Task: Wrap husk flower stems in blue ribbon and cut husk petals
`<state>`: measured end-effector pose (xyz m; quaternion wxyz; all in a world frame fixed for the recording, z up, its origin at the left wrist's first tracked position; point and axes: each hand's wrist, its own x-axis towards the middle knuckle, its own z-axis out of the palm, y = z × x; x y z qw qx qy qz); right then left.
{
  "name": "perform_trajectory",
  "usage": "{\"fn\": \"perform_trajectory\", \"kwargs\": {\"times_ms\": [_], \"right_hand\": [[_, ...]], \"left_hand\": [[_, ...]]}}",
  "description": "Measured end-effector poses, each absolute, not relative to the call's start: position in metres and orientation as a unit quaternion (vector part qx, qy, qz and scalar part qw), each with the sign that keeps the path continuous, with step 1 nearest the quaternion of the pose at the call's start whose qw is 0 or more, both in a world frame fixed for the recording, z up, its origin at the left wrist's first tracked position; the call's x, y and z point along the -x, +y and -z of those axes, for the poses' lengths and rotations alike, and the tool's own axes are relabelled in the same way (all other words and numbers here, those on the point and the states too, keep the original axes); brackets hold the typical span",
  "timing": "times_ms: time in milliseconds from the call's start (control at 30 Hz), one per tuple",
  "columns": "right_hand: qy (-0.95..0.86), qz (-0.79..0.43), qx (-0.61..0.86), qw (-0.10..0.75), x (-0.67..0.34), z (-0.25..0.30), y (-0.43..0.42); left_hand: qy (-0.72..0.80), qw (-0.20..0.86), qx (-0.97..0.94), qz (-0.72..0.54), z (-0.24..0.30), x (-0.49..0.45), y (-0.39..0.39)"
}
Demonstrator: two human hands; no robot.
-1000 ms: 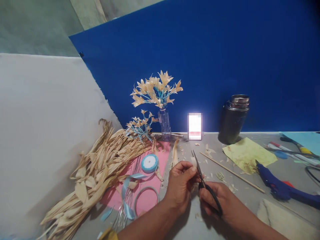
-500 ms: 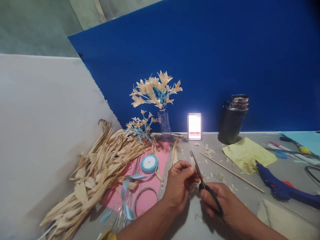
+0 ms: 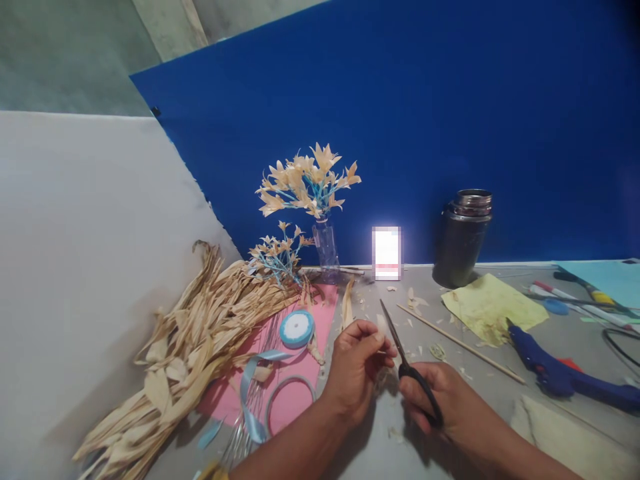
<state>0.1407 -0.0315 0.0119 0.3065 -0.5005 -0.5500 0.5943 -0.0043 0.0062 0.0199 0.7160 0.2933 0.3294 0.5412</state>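
My left hand (image 3: 350, 370) pinches a small pale piece of dried corn husk (image 3: 381, 325) between thumb and fingertips; most of it is hidden by the fingers. Black-handled scissors (image 3: 395, 330) are in my right hand (image 3: 440, 390), with fingers wrapped round the handles. Their blades point up and away, brought together, just right of the husk piece. From this angle I cannot tell whether they touch it. Behind my left hand a longer husk strip (image 3: 347, 305) lies on the grey table (image 3: 370, 443).
Left: a heap of dried husks (image 3: 175, 373), pink paper (image 3: 293, 410), a blue ribbon spool (image 3: 297, 329). Behind: husk flowers (image 3: 305, 177) in a clear bottle (image 3: 327, 250), a dark flask (image 3: 463, 240). Right: a thin stick (image 3: 463, 345), yellow paper (image 3: 493, 307), a blue glue gun (image 3: 550, 373).
The scissor blades, slightly parted at the tips before, are now together. The whole view has shifted a little, and both hands keep their holds.
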Motion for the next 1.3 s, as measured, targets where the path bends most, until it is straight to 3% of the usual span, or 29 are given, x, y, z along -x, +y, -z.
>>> {"fn": "perform_trajectory", "kwargs": {"times_ms": [233, 400, 600, 700, 933, 1300], "right_hand": [[-0.486, -0.520, 0.542, 0.447, -0.161, -0.030, -0.017], [-0.492, -0.523, 0.523, 0.459, -0.168, -0.031, -0.016], [-0.488, -0.488, 0.530, 0.493, -0.160, -0.033, -0.022], [-0.508, -0.526, 0.510, 0.454, -0.161, -0.032, -0.021], [-0.614, -0.646, 0.376, 0.254, -0.176, -0.023, -0.018], [-0.633, -0.660, 0.362, 0.183, -0.178, -0.023, -0.022]], "left_hand": [[0.321, 0.772, -0.303, -0.458, -0.020, 0.006, 0.005], [0.298, 0.811, -0.335, -0.375, -0.021, 0.007, 0.003], [0.308, 0.814, -0.281, -0.404, -0.019, 0.006, 0.005], [0.309, 0.799, -0.273, -0.438, -0.021, 0.009, 0.008], [0.296, 0.798, -0.288, -0.438, -0.031, 0.022, 0.021], [0.298, 0.759, -0.343, -0.466, -0.034, 0.028, 0.026]]}}
